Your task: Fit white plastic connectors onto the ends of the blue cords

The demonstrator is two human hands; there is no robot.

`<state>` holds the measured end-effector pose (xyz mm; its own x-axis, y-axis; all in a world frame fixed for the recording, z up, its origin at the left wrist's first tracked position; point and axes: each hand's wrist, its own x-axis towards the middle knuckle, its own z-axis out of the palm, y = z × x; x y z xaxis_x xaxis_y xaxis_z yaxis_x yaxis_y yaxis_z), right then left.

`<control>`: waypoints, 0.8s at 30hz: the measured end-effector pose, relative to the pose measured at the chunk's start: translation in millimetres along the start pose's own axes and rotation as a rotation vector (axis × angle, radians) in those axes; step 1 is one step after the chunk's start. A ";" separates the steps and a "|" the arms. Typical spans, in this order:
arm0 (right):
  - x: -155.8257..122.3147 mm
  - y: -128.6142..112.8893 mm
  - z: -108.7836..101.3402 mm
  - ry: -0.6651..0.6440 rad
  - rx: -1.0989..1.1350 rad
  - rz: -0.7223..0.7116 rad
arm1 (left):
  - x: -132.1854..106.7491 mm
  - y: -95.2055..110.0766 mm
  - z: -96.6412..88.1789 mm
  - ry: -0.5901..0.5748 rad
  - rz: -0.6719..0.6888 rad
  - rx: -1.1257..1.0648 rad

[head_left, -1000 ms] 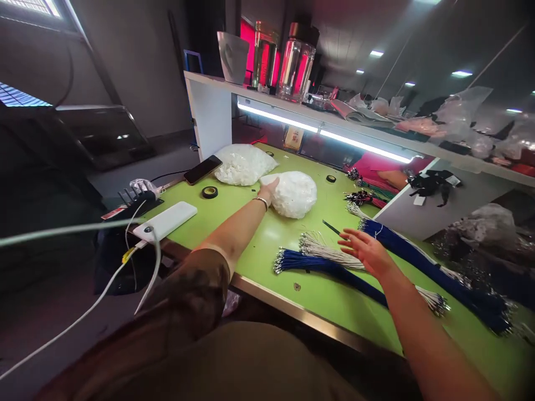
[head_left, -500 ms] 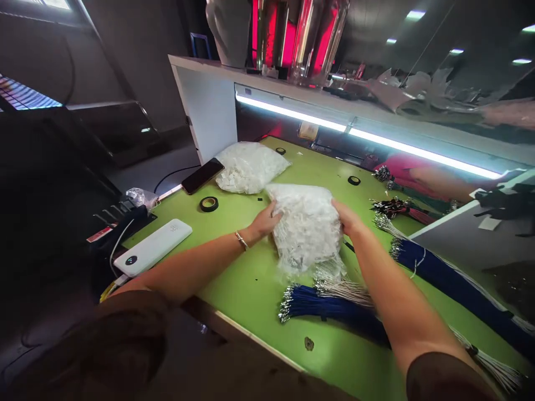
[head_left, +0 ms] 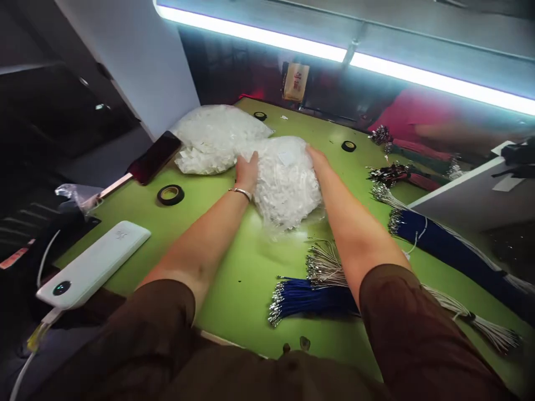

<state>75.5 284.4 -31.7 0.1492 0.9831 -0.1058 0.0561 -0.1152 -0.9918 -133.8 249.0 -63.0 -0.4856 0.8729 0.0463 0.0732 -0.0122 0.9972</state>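
A clear plastic bag (head_left: 288, 186) full of small white pieces is on the green table, between my two hands. My left hand (head_left: 247, 171) presses on its left side, thumb upright and some fingers hidden. Against the right side lies my right hand (head_left: 317, 161), its fingertips mostly out of sight behind the plastic. A second bag of white pieces (head_left: 217, 139) sits just left of the first and meets it near my left hand. Below the held bag are a bundle of blue wires (head_left: 313, 295) and a bundle of whitish wires (head_left: 324, 264), both with metal ends.
Black tape rolls lie on the table (head_left: 234, 245): one near roll (head_left: 170, 195) and two farther back. A phone (head_left: 155, 157) and a white power bank (head_left: 94, 264) with a cable are at left. More blue wires (head_left: 438, 245) line the right, beside a divider. A bright tube light (head_left: 259, 39) hangs above.
My hands have moved the bag away from me, up against the second bag, uncovering more of the whitish wires. The view has tilted down and come closer to the table.
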 end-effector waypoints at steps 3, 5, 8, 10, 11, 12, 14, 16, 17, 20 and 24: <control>7.0 -8.9 5.2 0.041 -0.132 -0.089 | 5.6 -4.4 -1.5 0.118 0.112 0.191; -7.0 -17.1 -10.6 0.056 -0.264 -0.162 | 6.1 -6.7 -2.7 0.171 0.165 0.301; -65.5 -27.3 -69.0 -0.067 -0.330 -0.257 | 4.8 -12.1 -5.5 0.168 0.165 0.306; -124.8 -31.3 -126.3 -0.252 -0.379 -0.218 | 0.9 -14.9 -10.9 0.095 0.172 0.339; -156.8 -31.9 -158.0 -0.300 -0.429 -0.148 | -3.3 -14.8 -15.1 0.045 0.202 0.368; -188.4 -31.0 -190.1 -0.313 -0.487 -0.072 | -10.1 -12.9 -20.0 0.002 0.259 0.395; -245.9 -23.5 -250.3 -0.253 -0.605 0.063 | -33.8 -2.9 -30.3 -0.028 0.458 0.403; -291.0 -7.5 -297.0 -0.164 -0.745 0.120 | -73.2 14.1 -37.1 -0.064 0.699 0.340; -307.7 3.5 -313.6 -0.124 -0.808 0.117 | -98.0 23.6 -38.2 -0.139 0.798 0.301; -333.4 41.1 -338.5 -0.076 -1.034 -0.018 | -179.2 44.6 -29.8 -0.835 0.985 0.351; -326.9 69.4 -344.2 -0.026 -1.203 -0.172 | -250.1 43.7 -0.7 -1.205 1.013 0.602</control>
<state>370.4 -93.8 -41.0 0.0309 0.9995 0.0054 0.9555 -0.0280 -0.2938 -9.8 29.8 -30.9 0.8367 0.4832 0.2578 0.3532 -0.8359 0.4203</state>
